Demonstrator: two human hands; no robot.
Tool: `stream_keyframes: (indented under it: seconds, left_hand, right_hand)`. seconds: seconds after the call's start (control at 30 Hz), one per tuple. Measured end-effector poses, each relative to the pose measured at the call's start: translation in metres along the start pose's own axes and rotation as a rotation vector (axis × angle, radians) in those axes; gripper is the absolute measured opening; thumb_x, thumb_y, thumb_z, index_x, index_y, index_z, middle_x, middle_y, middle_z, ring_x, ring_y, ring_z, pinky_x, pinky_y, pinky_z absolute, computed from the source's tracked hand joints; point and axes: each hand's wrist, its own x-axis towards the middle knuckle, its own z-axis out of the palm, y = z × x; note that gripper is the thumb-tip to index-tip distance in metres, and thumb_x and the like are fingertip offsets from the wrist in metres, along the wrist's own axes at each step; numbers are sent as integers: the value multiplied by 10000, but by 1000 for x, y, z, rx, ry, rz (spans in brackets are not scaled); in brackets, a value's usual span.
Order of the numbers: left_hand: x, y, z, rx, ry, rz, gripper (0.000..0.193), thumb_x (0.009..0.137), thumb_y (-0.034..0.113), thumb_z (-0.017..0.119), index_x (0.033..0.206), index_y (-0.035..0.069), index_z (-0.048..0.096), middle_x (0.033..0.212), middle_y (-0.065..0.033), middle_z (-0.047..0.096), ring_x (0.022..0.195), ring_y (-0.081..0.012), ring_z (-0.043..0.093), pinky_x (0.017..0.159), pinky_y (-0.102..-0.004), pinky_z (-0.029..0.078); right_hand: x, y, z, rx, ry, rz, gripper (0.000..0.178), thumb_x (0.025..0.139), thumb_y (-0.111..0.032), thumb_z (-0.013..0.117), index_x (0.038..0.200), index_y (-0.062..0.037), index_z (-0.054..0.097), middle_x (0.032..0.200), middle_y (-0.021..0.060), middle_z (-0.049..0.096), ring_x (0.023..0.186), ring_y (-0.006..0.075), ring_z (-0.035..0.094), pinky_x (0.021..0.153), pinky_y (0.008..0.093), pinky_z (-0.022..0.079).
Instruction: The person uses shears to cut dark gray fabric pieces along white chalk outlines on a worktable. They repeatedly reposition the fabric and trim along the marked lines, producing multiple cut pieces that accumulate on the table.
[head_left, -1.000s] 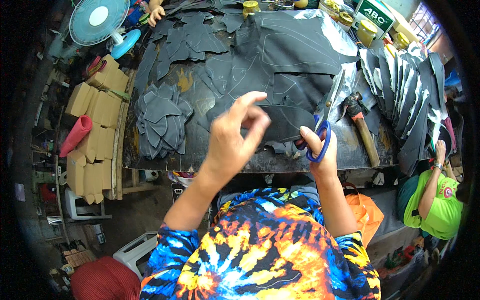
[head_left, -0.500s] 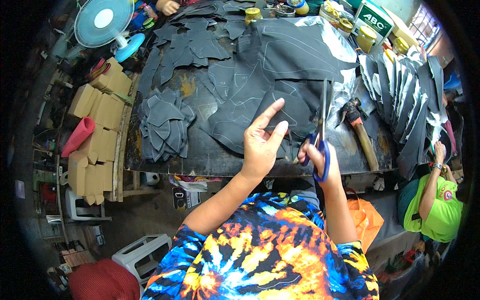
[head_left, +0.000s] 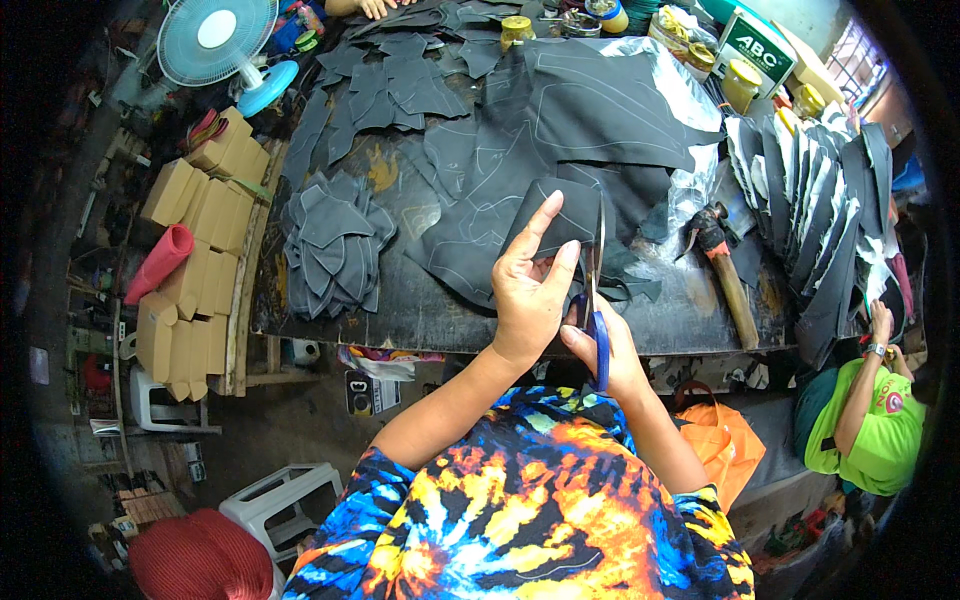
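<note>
My left hand [head_left: 530, 300] is over the table's near middle, thumb and index finger stretched out on top of a dark grey leather-like sheet [head_left: 570, 208] with pale outlines drawn on it. Its other fingers curl out of sight, and the sheet appears held and slightly raised there. Close on the right, my right hand [head_left: 612, 345] grips blue-handled scissors [head_left: 600, 340]. Their blades point away from me, nearly together, along the right edge of the raised part. Beyond lies a wider marked stretch of the same dark material [head_left: 610, 105].
Cut dark pieces [head_left: 335, 245] are piled at left, with more toward the back. A hammer [head_left: 730, 275] and a row of dark strips [head_left: 810, 200] lie at right. Jars [head_left: 740, 85] stand behind. Another person [head_left: 870, 415] sits at far right; a person's hand [head_left: 375, 8] shows at the back.
My right hand and the scissors have moved left, close to my left hand, and the blades have come closer together. The left hand has kept nearly the same pose. The view has shifted slightly.
</note>
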Motion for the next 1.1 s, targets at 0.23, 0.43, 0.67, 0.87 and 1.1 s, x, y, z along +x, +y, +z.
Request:
stream_keyframes:
  seconds: [0.23, 0.43, 0.67, 0.87, 1.1]
  left_hand:
    - [6, 2, -7, 13, -41, -8, 566, 945, -75, 639, 1483, 2, 482, 1294, -82, 632, 1042, -96, 642, 905, -241, 552]
    - [20, 18, -26, 146, -210, -80, 704, 862, -95, 682, 1516, 20, 446, 1277, -77, 642, 1073, -103, 638, 927, -249, 549]
    - [22, 28, -29, 253, -286, -162, 740, 840, -84, 692, 1527, 35, 443, 1266, -78, 646, 1033, -103, 648, 873, -250, 569]
    - [17, 21, -27, 190, -205, -78, 655, 865, -84, 688, 1481, -6, 483, 1303, -94, 627, 1088, -126, 636, 910, -264, 557]
    - [16, 14, -30, 146, -119, -20, 571, 879, -96, 685, 1427, -16, 544, 1310, -90, 626, 1072, -105, 627, 854, -217, 543]
  right_hand:
    - [-14, 8, -2, 112, -3, 177, 237, 909, -199, 766, 892, -89, 556, 751, -87, 487, 692, 27, 423, 609, 205, 363]
    - [-17, -3, -34, 195, -270, 160, 294, 884, -260, 770, 975, -85, 551, 865, -25, 527, 798, 76, 469, 726, 241, 421]
    - [-14, -12, -40, -148, -201, 61, 336, 863, -260, 806, 917, -45, 553, 818, 16, 539, 753, 99, 484, 672, 278, 449]
    - [-18, -11, -36, -168, -102, 95, 260, 889, -167, 772, 820, -56, 548, 749, -41, 513, 691, 52, 443, 612, 240, 404]
    - [-20, -8, -35, 4, -161, 162, 266, 911, -206, 766, 815, -89, 548, 756, -61, 491, 711, 44, 435, 620, 233, 380]
